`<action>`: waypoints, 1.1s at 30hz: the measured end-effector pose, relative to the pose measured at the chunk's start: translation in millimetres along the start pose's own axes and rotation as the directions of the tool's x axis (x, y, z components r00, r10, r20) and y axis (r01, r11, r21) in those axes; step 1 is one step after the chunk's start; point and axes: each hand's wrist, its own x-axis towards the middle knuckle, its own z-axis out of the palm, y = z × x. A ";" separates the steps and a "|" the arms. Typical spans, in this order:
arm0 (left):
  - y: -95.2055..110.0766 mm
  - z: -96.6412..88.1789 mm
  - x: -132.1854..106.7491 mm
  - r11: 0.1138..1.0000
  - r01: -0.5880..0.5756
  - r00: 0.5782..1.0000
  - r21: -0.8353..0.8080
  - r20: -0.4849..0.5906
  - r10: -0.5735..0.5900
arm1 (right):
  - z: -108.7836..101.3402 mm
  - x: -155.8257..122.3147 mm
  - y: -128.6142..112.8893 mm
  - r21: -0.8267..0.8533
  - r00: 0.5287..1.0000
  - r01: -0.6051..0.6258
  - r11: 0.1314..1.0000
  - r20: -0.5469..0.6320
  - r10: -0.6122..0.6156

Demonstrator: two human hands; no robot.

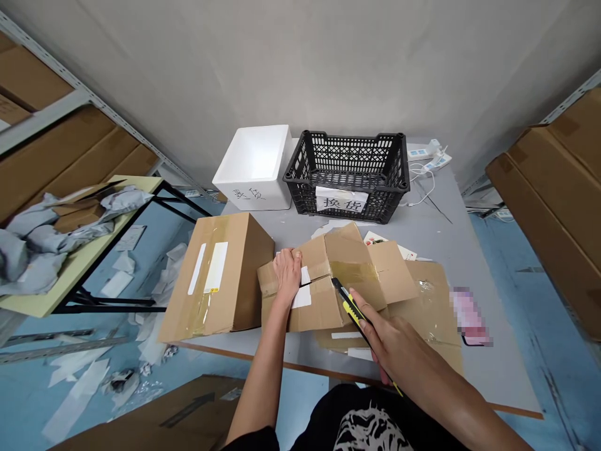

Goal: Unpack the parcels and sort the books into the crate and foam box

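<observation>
Box cutter gripped firmly in right hand, fingers closed around yellow handle, blade tip right at taped seam of cardboard box. Left hand open, palm down, fingers together on top of box near edge, holding nothing; looks placed there to pin box so it won't slide under blade. Box sits on grey surface near front edge, within easy reach of both hands, flaps bulging, white label just below left hand. Flattened cardboard lies beside and partly under it on right. Second taped box stands just left, touching or nearly touching. Black plastic crate with paper label and white foam box stand side by side at far end, probably kept back from working area. Blurred item at right, cannot tell what.
</observation>
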 end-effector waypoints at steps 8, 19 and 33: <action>12.1 10.2 -2.0 0.998 -0.056 0.998 0.016 -0.018 0.057 | 8.1 -9.3 19.4 -0.073 0.996 -0.046 0.996 -0.075 0.041; 33.9 27.1 -5.5 0.990 -0.131 0.991 0.060 -0.031 0.133 | 10.8 -29.1 53.0 0.018 0.977 -0.199 0.980 -0.071 0.200; 95.4 64.1 -22.8 0.938 -0.282 0.959 0.199 0.070 0.274 | -38.1 -48.1 126.7 -0.063 0.906 -0.341 0.938 -0.290 0.310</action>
